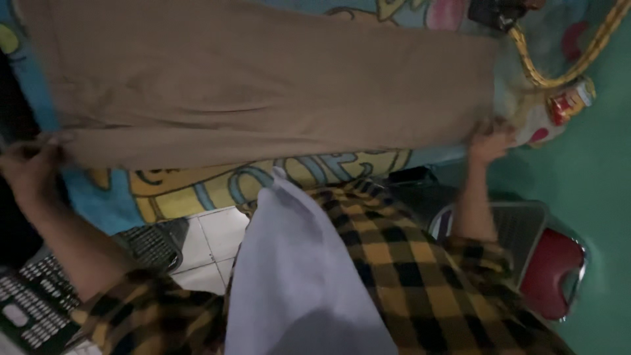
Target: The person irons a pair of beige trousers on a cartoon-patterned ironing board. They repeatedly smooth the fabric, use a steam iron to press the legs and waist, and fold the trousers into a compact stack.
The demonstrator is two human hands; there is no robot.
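Observation:
A long tan cloth [263, 85] lies spread flat on a blue cartoon-print cover [197, 187]. My left hand [29, 164] pinches the cloth's near left corner. My right hand [490, 141] grips the cloth's near right corner at the edge of the cover. Both my sleeves are yellow-and-black plaid [407, 263], and a pale lilac cloth [296, 276] hangs down my front.
A yellow braided cord [559, 75] and a small red-and-white can [568, 102] lie on the cover at the right. A red-seated chair with a metal frame [549, 263] stands at lower right against a green wall [591, 171]. Black plastic baskets [39, 296] sit on white floor tiles at lower left.

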